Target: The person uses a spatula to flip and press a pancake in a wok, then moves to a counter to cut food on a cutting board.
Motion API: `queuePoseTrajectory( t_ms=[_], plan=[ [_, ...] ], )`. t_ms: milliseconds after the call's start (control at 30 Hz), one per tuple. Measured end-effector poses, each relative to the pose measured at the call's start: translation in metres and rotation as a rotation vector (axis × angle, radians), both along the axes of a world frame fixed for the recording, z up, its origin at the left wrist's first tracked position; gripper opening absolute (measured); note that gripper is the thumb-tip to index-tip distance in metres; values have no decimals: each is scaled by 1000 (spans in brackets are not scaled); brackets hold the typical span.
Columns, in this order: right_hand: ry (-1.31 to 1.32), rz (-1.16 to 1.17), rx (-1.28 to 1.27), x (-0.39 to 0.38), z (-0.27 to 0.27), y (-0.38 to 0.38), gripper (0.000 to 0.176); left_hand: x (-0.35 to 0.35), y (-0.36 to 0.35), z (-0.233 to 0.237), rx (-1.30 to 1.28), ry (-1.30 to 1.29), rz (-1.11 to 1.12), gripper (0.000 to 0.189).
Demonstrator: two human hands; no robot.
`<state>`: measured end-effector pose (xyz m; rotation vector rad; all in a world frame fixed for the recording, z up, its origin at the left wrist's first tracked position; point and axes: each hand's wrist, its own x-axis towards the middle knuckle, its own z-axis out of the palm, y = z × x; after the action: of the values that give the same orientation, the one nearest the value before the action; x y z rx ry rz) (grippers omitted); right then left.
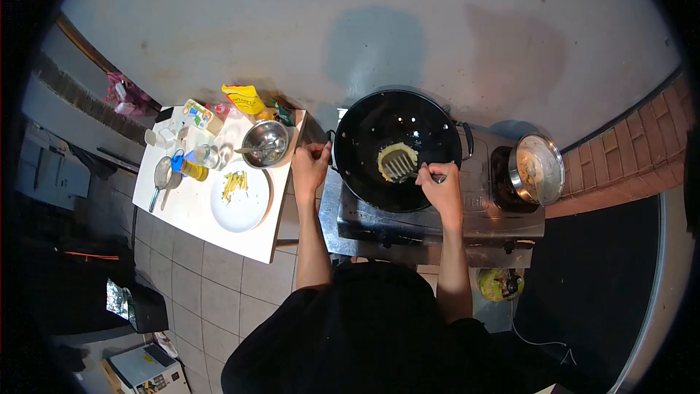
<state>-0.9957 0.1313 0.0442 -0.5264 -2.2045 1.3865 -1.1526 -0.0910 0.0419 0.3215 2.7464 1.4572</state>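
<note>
The left hand (311, 164) is closed on the left handle of the wok (364, 128), on the stove (474, 211). The right hand (439, 181) grips a slotted spatula (398, 167) over the yellow patty (394, 151) in the middle of the wok. The patty seems soft and fragile, best supported from underneath.

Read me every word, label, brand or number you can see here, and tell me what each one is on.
No text can be read anywhere.
Yellow packet at the table's back edge: print too blurred.
Small carton beside it: coloured label, too small.
Bottle with blue cap: label unreadable.
Box on the floor: markings too small.
Wok gripped by the left hand, spatula in the right hand: no lettering shows.
</note>
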Motion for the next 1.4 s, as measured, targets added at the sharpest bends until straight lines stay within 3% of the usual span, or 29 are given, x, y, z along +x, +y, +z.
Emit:
queuePoseTrajectory(
  t_ms=[400, 467, 533, 600, 700, 967, 1033, 1100, 1133, 1167, 1233, 1400],
  plan=[
    [59, 67, -5, -14, 0, -3, 27, -8, -1, -13, 88, 28, -32, 27],
    [164, -21, -97, -14, -1, 3, 29, -13, -4, -23, 106, 46, -47, 27],
    [118, -12, -170, -6, 23, 8, 31, -14, -5, -26, 129, 62, -63, 27],
    [98, 3, -187, -2, 38, 16, 31, -14, -5, -23, 121, -83, -59, 28],
    [104, 59, -183, -1, 44, 24, 31, -10, -4, -17, 97, 11, -63, 29],
    [2, 108, -26, -12, 25, 23, 28, -12, -5, -24, 109, 24, -78, 28],
    [-38, 151, -12, -11, 34, 21, 24, -13, -5, -25, 107, 34, -75, 28],
    [106, 391, 238, -11, 39, 22, 19, -15, -6, -26, 138, -20, -104, 28],
    [36, 436, 204, -7, 53, 18, 15, -15, -5, -25, 137, -19, -102, 28],
    [35, 439, 202, -4, 60, 16, 15, -14, -6, -25, 124, 14, -94, 28],
    [63, 502, 426, -2, 71, 15, 12, -13, -6, -21, 111, 47, -83, 28],
    [87, 478, 449, 5, 76, 16, 11, -11, -6, -15, 82, 4, -81, 30]
  ],
)
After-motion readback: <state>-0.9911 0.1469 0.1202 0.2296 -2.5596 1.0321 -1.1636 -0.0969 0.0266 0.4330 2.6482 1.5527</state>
